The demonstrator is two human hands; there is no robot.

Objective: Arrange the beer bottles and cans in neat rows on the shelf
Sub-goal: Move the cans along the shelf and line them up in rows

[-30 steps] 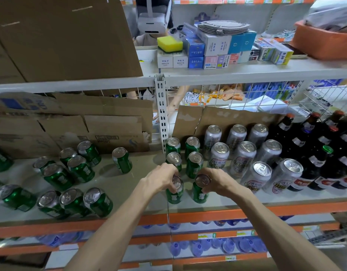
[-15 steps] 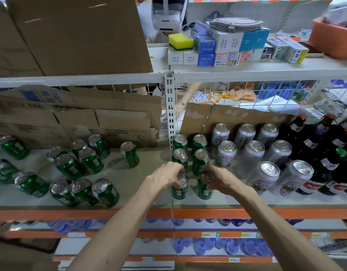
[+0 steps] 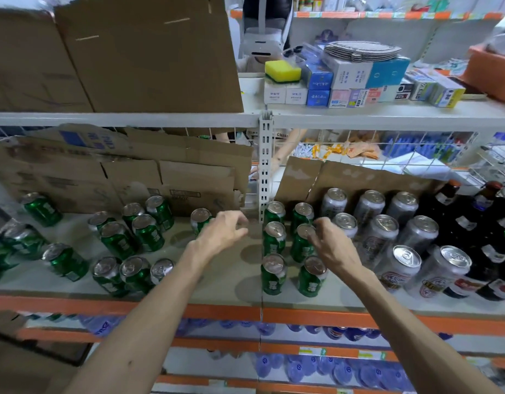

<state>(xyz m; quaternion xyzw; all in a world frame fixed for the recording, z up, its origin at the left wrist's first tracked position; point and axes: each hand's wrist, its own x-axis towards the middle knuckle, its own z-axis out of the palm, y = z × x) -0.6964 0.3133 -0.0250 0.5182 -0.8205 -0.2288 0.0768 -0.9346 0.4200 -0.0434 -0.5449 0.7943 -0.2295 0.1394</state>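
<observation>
The job stood roughly half done. On the shelf [image 3: 231,282], right of the upright post [image 3: 265,166], six sorted green cans [image 3: 274,274] stood upright in two straight files of three, running from the near edge to the far cardboard. Beside them to the right the silver cans [image 3: 379,231] made three tidy rows, and the dark bottles [image 3: 473,223] were packed together at the far right end.

Left of the post nothing was lined up yet. The loose green cans [image 3: 117,237] stood upright in uneven clumps, with stragglers trailing off to the left edge of the view, where the blur made them hard to count.

The left hand [image 3: 221,233] hovered above the shelf with fingers loosely curled and nothing in them, just right of a lone green can [image 3: 201,220] that it hid in part. The right hand [image 3: 330,245] hung over the right-hand file, its fingertips at the rim of the middle can [image 3: 303,240]; whether they pinched it or only brushed it could not be made out.

What remained, by my reckoning, was to carry the scattered green cans over and extend the files leftward.
</observation>
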